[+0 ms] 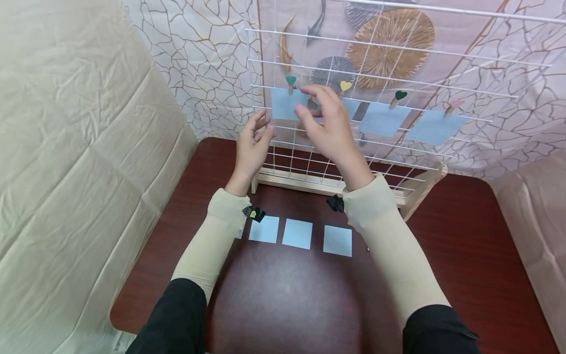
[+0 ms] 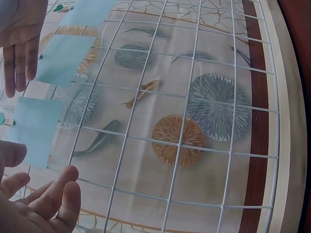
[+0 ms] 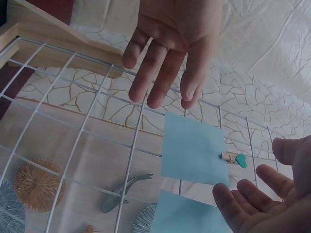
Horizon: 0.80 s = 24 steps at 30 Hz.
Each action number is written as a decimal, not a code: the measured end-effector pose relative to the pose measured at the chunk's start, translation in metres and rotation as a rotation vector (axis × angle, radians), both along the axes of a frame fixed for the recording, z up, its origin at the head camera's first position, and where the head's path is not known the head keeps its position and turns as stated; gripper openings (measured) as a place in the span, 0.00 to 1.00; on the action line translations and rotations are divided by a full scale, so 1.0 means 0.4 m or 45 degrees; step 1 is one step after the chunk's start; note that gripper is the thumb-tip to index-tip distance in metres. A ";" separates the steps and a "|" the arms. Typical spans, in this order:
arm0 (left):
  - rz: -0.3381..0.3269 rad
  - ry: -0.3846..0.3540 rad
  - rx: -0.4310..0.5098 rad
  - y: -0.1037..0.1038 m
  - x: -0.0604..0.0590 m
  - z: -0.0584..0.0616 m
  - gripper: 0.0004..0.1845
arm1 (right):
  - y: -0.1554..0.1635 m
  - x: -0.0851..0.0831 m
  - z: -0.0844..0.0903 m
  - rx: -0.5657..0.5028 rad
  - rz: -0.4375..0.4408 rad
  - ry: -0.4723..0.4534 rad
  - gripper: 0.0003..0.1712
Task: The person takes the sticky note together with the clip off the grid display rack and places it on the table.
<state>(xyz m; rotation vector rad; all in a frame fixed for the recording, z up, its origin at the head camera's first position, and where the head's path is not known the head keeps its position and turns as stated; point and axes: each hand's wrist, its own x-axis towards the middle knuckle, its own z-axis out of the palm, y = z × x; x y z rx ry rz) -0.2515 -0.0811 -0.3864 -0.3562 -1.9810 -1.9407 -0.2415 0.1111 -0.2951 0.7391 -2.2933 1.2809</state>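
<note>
A white wire grid (image 1: 398, 49) stands on a wooden base (image 1: 309, 184) at the back of a dark red table (image 1: 460, 246). Several light blue paper squares hang on it from heart-topped pegs: teal (image 1: 290, 81), yellow (image 1: 345, 86), dark green (image 1: 400, 96), pink (image 1: 456, 103). My right hand (image 1: 311, 104) hovers in front of the grid between the first paper (image 1: 283, 105) and the second, fingers relaxed, holding nothing. My left hand (image 1: 264, 127) is raised at the grid's left edge, also empty. In the right wrist view the teal peg (image 3: 234, 158) pins a paper (image 3: 192, 150).
Three loose blue squares (image 1: 297, 233) lie in a row on the table near my forearms. A padded cream wall (image 1: 66, 172) closes off the left side. A patterned cloth with fish and round shapes (image 2: 214, 104) hangs behind the grid.
</note>
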 end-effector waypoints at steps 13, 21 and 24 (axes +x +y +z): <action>-0.028 -0.010 0.063 0.006 -0.022 0.017 0.25 | -0.022 -0.033 0.023 0.075 -0.030 -0.010 0.25; -0.026 -0.030 0.040 0.007 -0.038 0.025 0.24 | -0.035 -0.053 0.038 0.144 -0.072 0.000 0.25; -0.021 -0.038 0.048 0.009 -0.044 0.027 0.23 | -0.042 -0.064 0.043 0.176 -0.091 0.033 0.25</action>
